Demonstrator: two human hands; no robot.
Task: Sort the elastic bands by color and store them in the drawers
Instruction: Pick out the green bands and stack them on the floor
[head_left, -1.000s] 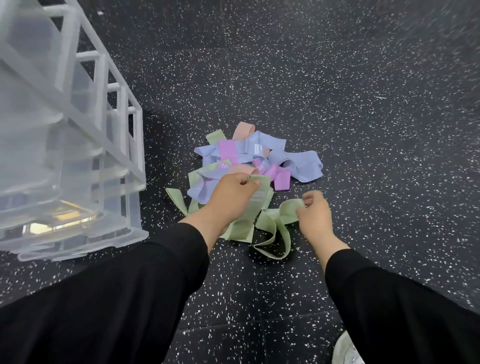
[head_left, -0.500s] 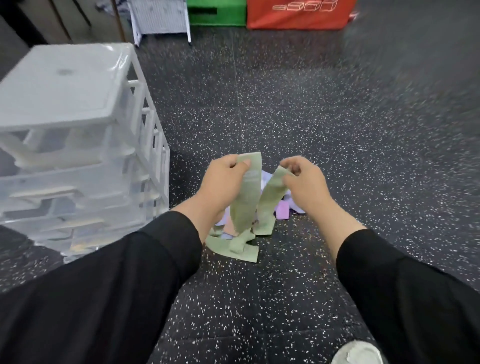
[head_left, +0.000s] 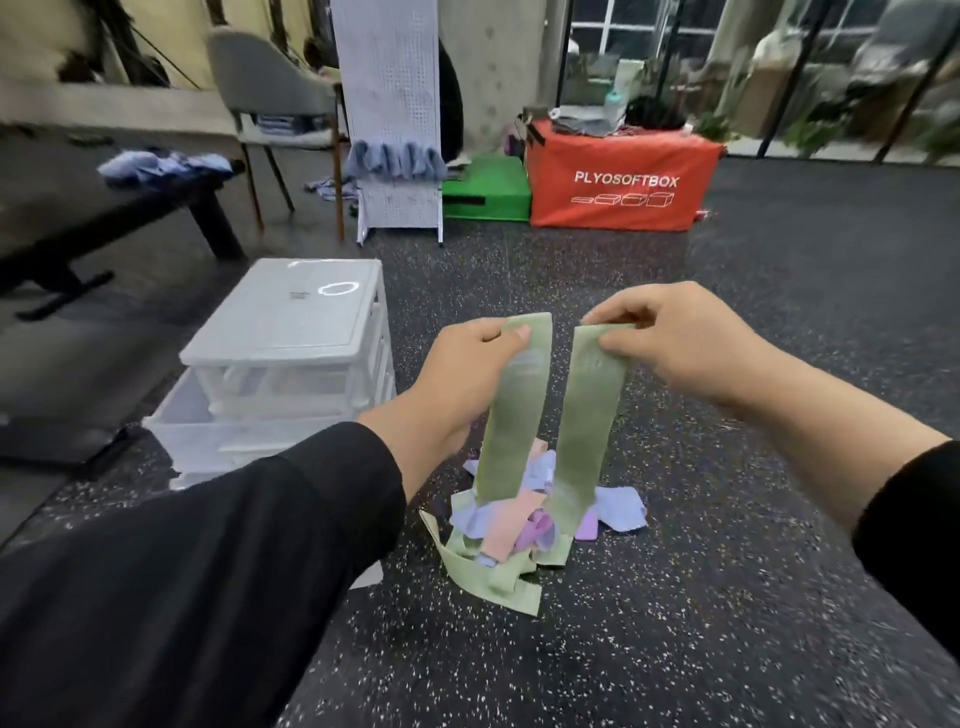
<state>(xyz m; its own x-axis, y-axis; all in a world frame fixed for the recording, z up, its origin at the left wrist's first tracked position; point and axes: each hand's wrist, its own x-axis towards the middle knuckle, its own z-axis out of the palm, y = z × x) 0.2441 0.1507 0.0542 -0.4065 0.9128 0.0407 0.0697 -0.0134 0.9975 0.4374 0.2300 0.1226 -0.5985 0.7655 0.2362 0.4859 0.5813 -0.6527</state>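
Partly hidden: your green bands hang over the pile (head_left: 524, 519) of blue, pink and purple bands on the floor, w/ more green at its near edge. Red box (head_left: 618, 182) reads "PLYOSOFTBOX". Vs 0.5 s ago, your hands are higher. Left hand (head_left: 467, 374) pinches one green band (head_left: 511, 415), right hand (head_left: 670, 343) the other (head_left: 584, 431). Drawers (head_left: 291, 364) stand left, lowest one pulled out.

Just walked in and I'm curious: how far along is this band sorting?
Barely begun. Each hand, left and right, pinches a green band lifted clear. The pile of mixed bands remains on the floor, and one drawer sticks out, with no bands visible inside.
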